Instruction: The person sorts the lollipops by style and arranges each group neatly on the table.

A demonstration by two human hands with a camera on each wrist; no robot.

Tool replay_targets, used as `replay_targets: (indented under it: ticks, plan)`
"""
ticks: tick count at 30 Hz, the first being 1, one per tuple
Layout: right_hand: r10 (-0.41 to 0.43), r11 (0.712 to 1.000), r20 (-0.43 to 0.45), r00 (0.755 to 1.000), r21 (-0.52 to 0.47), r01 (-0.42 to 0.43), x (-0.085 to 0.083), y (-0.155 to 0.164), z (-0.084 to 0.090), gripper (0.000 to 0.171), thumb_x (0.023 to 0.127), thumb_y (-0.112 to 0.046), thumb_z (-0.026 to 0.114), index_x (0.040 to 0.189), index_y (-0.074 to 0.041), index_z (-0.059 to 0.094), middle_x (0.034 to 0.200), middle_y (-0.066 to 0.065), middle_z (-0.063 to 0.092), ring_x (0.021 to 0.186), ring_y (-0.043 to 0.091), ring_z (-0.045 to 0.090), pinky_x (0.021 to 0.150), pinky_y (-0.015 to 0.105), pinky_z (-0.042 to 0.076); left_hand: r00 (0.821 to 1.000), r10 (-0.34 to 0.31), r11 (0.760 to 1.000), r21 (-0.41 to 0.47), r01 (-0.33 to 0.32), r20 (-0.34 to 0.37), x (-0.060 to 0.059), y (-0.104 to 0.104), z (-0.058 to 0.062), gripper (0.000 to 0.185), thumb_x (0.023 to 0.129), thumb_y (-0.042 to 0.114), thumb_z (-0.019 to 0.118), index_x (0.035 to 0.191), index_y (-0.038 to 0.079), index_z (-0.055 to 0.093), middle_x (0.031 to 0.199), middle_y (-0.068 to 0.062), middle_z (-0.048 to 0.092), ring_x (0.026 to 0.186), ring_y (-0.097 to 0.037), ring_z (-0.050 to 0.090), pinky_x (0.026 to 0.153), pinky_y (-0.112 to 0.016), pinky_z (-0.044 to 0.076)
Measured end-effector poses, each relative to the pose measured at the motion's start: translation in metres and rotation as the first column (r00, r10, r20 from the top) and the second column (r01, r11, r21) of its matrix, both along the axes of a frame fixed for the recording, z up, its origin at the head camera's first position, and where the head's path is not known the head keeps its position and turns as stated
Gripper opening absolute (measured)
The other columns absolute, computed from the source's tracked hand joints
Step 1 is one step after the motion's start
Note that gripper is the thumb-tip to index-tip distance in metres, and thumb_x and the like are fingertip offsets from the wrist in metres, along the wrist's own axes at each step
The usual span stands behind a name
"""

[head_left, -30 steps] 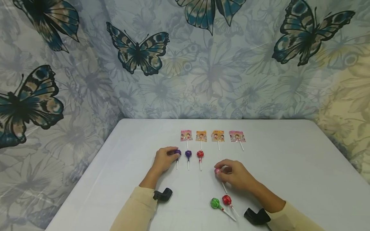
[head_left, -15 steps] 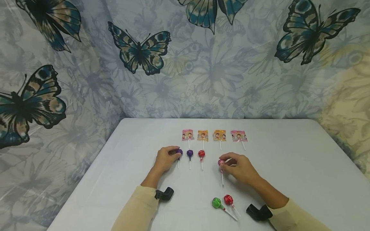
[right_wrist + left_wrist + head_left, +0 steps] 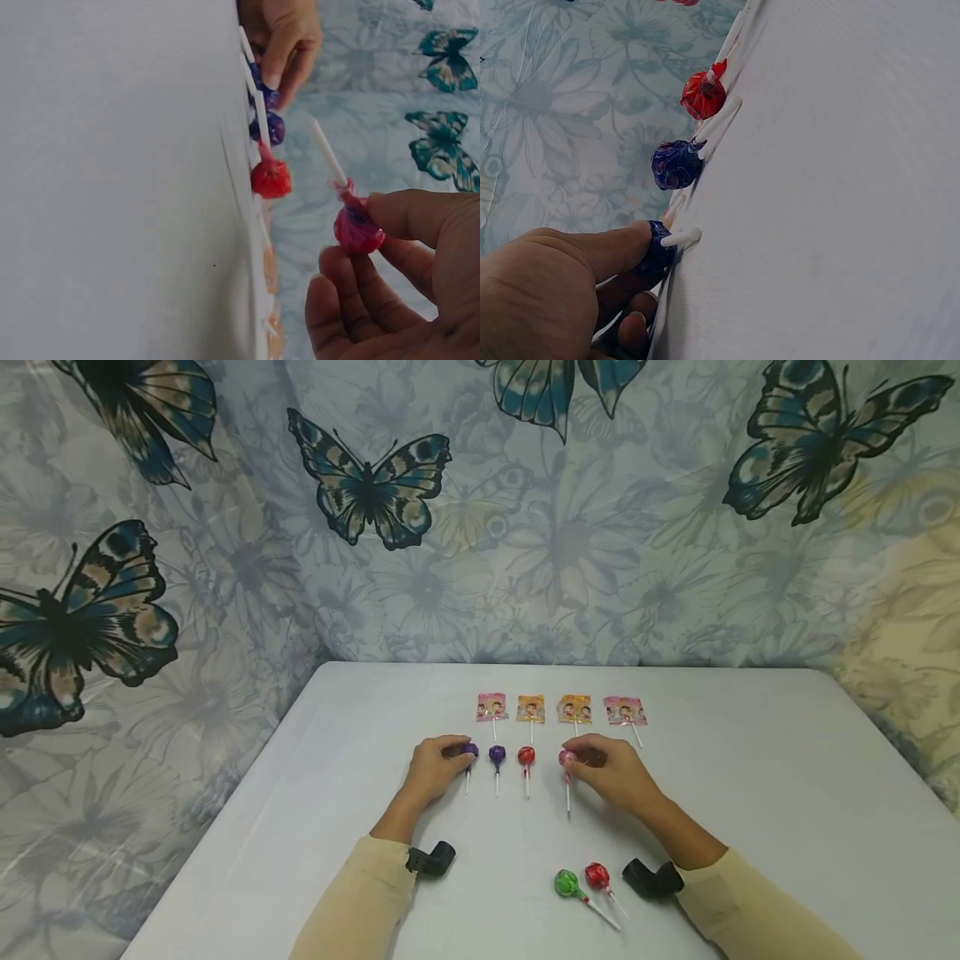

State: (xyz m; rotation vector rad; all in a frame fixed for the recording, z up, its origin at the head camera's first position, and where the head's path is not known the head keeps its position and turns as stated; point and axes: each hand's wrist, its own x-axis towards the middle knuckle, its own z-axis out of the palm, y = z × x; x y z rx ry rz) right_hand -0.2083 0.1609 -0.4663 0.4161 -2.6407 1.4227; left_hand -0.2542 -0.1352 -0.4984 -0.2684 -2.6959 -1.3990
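From the head view, the right hand [image 3: 611,772] pinched a pink lollipop [image 3: 566,758] at the end of a row with a red lollipop [image 3: 527,755] and two purple ones, while the left hand [image 3: 435,768] gripped the outer purple lollipop [image 3: 470,749]. The left wrist view showed its fingers [image 3: 604,251] curled round that wrapped head on the white surface [image 3: 840,195]. In the right wrist view, the pink lollipop was off the surface; a loose pinch could have dropped it onto the red one, breaking the row.

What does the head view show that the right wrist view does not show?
Only the head view shows the four flat packet lollipops and the green lollipop near the right sleeve. Only the right wrist view shows the right hand holding the pink lollipop clear of the table. Both show the red lollipop and the left hand.
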Motion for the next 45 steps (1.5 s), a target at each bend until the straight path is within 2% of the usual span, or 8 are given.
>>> replay_targets:
  ticks: [8,20,31,45]
  plan:
    - [0.015,1.000,-0.009,1.000,-0.013,-0.015,-0.012,-0.002,-0.005,0.022,0.085,-0.010,0.075,0.106,-0.003,0.071,0.092,0.001,0.070,0.085,0.019,0.063,0.077,0.032,0.053,1.000,-0.010,1.000,0.003,0.010,0.002,0.000,0.002,0.001,0.027,0.085,0.012,0.075,0.111,0.007,0.072,0.098,-0.004,0.068,0.092,-0.021,0.061,0.083,-0.039,0.049]
    - [0.025,0.999,0.055,0.998,0.036,-0.027,-0.022,-0.002,-0.014,0.022,0.086,-0.017,0.075,0.104,-0.006,0.072,0.090,0.000,0.069,0.082,0.019,0.062,0.073,0.037,0.050,1.000,-0.001,1.000,0.000,0.001,0.010,0.000,0.001,0.004,0.027,0.085,0.012,0.075,0.112,0.008,0.072,0.093,-0.002,0.067,0.089,-0.019,0.060,0.080,-0.037,0.049]
    - [-0.037,0.997,0.062,0.997,0.065,0.033,-0.026,-0.002,-0.022,0.019,0.085,-0.022,0.077,0.098,-0.009,0.073,0.086,-0.002,0.068,0.079,0.017,0.059,0.072,0.035,0.048,1.000,0.005,1.000,-0.001,-0.005,0.016,0.000,0.002,0.005,0.027,0.085,0.012,0.075,0.112,0.008,0.072,0.096,-0.002,0.068,0.091,-0.020,0.061,0.083,-0.038,0.049]
    - [-0.092,0.991,0.088,0.992,0.110,0.082,-0.025,-0.006,-0.020,0.019,0.084,-0.023,0.077,0.098,-0.011,0.073,0.084,-0.002,0.066,0.077,0.018,0.057,0.069,0.034,0.045,1.000,0.003,1.000,-0.002,-0.003,0.012,0.000,0.002,0.004,0.027,0.085,0.012,0.075,0.111,0.009,0.072,0.095,-0.002,0.067,0.090,-0.020,0.060,0.083,-0.039,0.049]
